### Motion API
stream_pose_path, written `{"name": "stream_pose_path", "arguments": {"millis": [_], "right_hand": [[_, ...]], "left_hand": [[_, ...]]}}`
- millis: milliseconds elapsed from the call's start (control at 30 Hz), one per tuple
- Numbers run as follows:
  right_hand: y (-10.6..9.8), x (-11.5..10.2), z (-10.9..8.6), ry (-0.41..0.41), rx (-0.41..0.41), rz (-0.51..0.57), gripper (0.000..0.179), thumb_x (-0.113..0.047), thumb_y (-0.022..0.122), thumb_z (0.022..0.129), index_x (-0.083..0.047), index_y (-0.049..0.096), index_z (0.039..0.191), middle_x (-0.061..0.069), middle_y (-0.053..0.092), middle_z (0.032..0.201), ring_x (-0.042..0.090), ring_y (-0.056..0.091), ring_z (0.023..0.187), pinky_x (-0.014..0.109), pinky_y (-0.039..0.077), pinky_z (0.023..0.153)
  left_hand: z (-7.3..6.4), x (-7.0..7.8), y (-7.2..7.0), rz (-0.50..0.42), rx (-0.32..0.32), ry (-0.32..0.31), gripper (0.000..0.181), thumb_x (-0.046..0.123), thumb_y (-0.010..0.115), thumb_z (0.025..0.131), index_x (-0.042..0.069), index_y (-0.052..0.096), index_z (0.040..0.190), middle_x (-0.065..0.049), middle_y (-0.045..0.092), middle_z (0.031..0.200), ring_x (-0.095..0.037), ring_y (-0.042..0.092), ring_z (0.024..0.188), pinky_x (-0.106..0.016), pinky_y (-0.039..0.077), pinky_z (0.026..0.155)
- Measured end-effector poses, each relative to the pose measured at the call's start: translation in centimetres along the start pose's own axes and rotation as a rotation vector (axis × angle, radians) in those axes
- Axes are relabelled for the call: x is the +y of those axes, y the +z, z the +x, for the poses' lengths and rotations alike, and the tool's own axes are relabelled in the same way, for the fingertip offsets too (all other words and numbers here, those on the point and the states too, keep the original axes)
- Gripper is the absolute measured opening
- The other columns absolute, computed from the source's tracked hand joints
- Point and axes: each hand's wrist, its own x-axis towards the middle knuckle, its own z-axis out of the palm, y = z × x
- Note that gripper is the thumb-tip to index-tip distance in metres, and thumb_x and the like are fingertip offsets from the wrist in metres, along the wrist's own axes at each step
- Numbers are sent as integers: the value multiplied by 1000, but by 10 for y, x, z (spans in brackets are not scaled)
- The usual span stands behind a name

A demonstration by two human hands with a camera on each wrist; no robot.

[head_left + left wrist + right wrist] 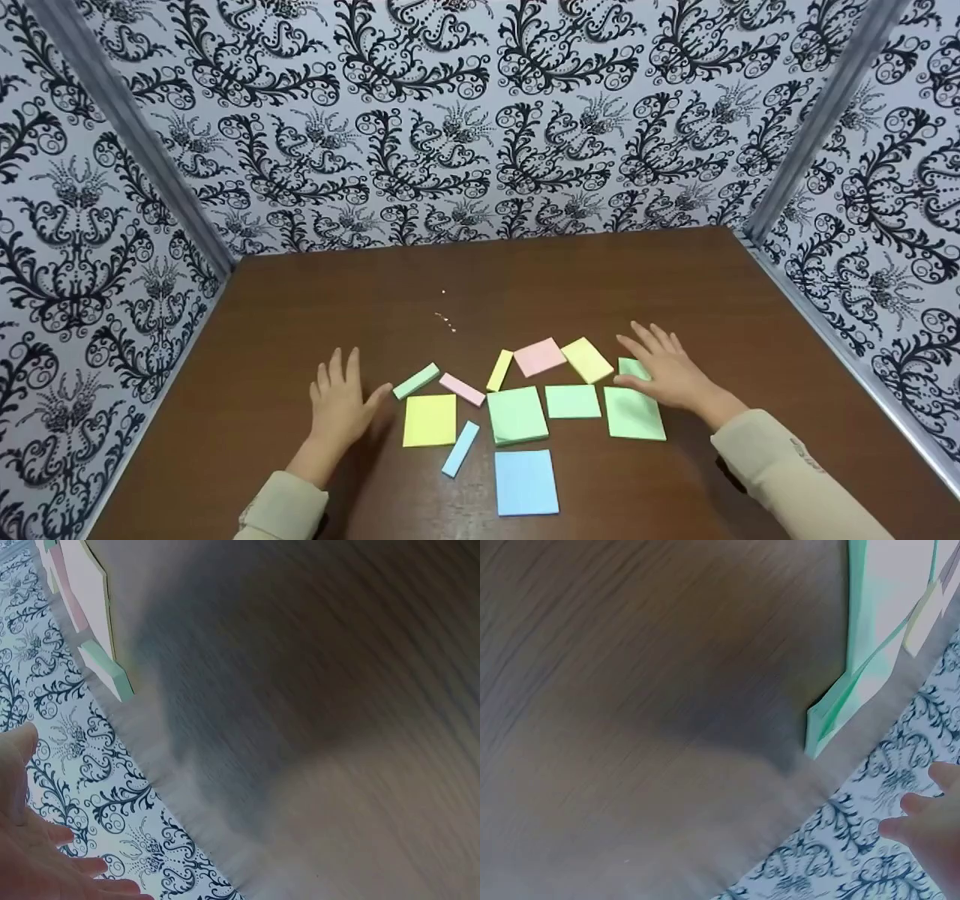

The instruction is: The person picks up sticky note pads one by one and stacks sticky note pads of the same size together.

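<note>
Head view: thick green pad (517, 415) amid a loose spread of paper pads. Just right of it, a green rectangle (573, 401); farther right, a flat green square (635, 421) and, behind that, a small green piece (632, 367) partly hidden by the right hand (670, 373). Fingers spread wide, gripping nothing; touching or hovering, cannot tell. Left of the thick green pad, a yellow square (430, 421), a blue strip (460, 449), a pink strip (463, 390) and, farthest left, a green strip (416, 381) near the left hand (341, 401), fingers likewise fanned wide and holding nothing. In front of the thick green pad, a blue square (526, 483); behind it, a yellow strip (500, 371); behind it to the right, a pink rectangle (540, 357) and a yellow rectangle (588, 361). Underneath, a brown table (337, 300); far behind, a patterned wall (420, 135).
</note>
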Motion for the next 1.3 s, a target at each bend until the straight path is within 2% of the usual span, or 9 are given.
{"name": "stream_pose_path", "arguments": {"millis": [167,400,667,833,1000,1100,1167,1233,1300], "right_hand": [[3,-16,1,-79,5,-6,72,-50,54,85,-6,36,139,20,24,147,44,15,134,61,8,104],[8,-37,-1,-196,-25,-12,68,-42,58,86,-3,37,138,20,27,146,44,21,133,58,14,105],[17,-76,-6,-310,-112,-7,72,-39,63,84,4,36,135,22,39,138,40,35,126,53,29,101],[28,-107,-14,-434,-161,-75,67,-39,67,79,6,46,124,18,50,123,33,46,116,46,36,97],[41,-130,-19,-561,-214,-150,59,-45,65,79,-1,51,115,8,52,107,20,50,99,35,43,87],[47,-136,-20,-580,-276,-181,59,-48,61,81,-2,50,117,7,50,108,17,47,97,32,42,85],[51,-137,-21,-589,-289,-205,63,-51,59,81,-2,49,119,8,49,111,17,46,99,32,43,86],[55,-138,-22,-595,-286,-212,66,-52,59,81,-1,47,120,9,48,113,18,46,100,32,43,87],[60,-139,-23,-622,-242,-228,68,-53,60,79,-1,47,120,9,48,113,19,46,100,32,43,86]], "left_hand": [[0,4,3,-12,12,14,77,41,59,86,-2,26,140,-30,20,143,-53,19,127,-65,19,98],[-5,12,7,-44,-14,42,76,36,61,86,-2,24,141,-30,19,144,-54,19,128,-66,19,98],[-16,27,12,-47,27,112,73,33,65,82,-3,33,137,-29,30,139,-53,29,123,-64,27,94],[-21,38,18,-95,-14,164,72,29,67,82,-2,34,136,-24,36,138,-48,34,123,-60,30,95],[-24,52,27,-119,-33,225,66,29,69,81,-3,41,132,-21,45,129,-42,42,116,-54,36,93],[-26,61,33,-112,-45,276,65,30,70,78,-3,45,128,-21,48,123,-41,45,110,-52,38,90],[-26,67,37,-100,-60,302,63,31,71,78,-3,47,125,-21,50,120,-40,46,108,-51,39,89],[-27,72,41,-84,-76,319,61,31,71,77,-3,49,123,-20,52,116,-39,48,105,-51,39,88],[-27,78,43,-54,-105,322,58,32,70,78,-3,52,120,-19,53,114,-37,49,103,-49,39,87]]}}
